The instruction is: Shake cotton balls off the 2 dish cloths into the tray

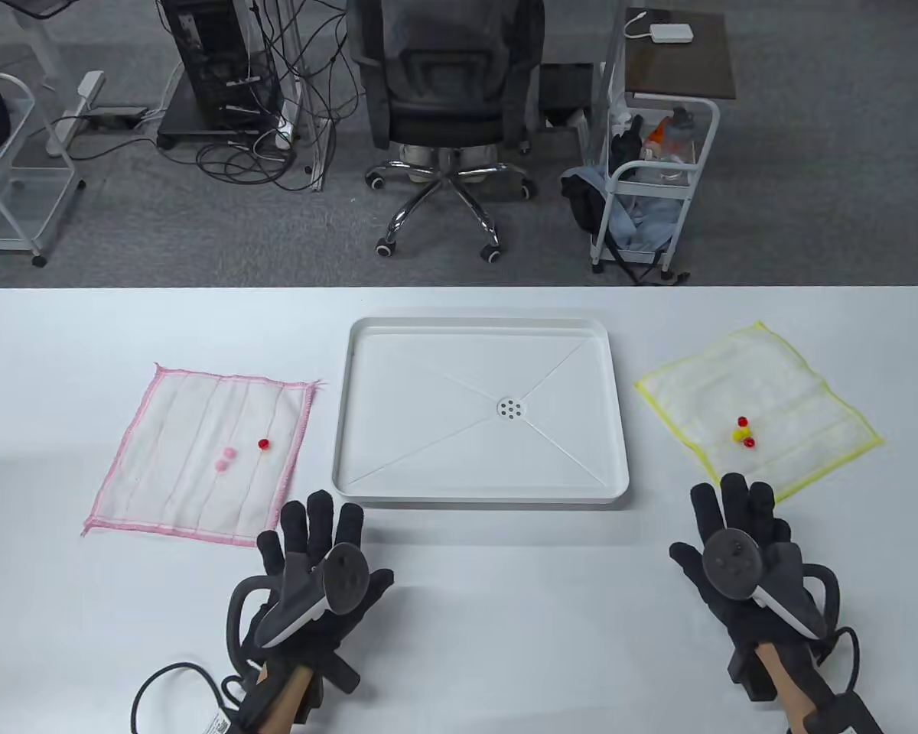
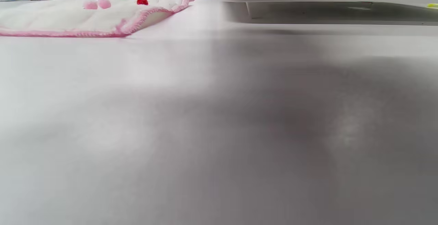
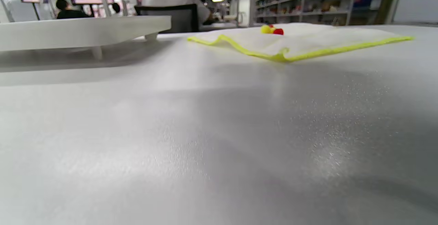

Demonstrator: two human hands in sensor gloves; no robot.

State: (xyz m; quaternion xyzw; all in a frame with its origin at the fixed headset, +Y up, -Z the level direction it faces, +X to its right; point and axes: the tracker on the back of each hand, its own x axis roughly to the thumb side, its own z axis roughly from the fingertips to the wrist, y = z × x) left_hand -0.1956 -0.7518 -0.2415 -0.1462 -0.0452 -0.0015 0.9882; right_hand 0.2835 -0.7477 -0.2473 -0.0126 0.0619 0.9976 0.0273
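Note:
A white tray [image 1: 616, 413] with a centre drain sits mid-table, nothing in it. Left of it lies a pink-edged dish cloth [image 1: 176, 474] [image 2: 51, 17] carrying two pink balls [image 1: 225, 459] [image 2: 97, 4] and a red ball [image 1: 263, 443] [image 2: 142, 1]. To the tray's right lies a yellow-edged dish cloth [image 1: 795, 390] [image 3: 308, 36] with red and yellow balls [image 1: 743, 434] [image 3: 272, 29]. My left hand [image 1: 317, 527] rests flat on the table, fingers straight, just off the pink cloth's near right corner. The right hand [image 1: 734, 501] lies flat too, fingertips near the yellow cloth's near edge. Neither holds anything.
The white table [image 1: 489, 612] stretches between and in front of my hands. Beyond its far edge stand an office chair [image 1: 444, 99], a white cart [image 1: 658, 183] and cables on the floor. A person sits far off in the right wrist view.

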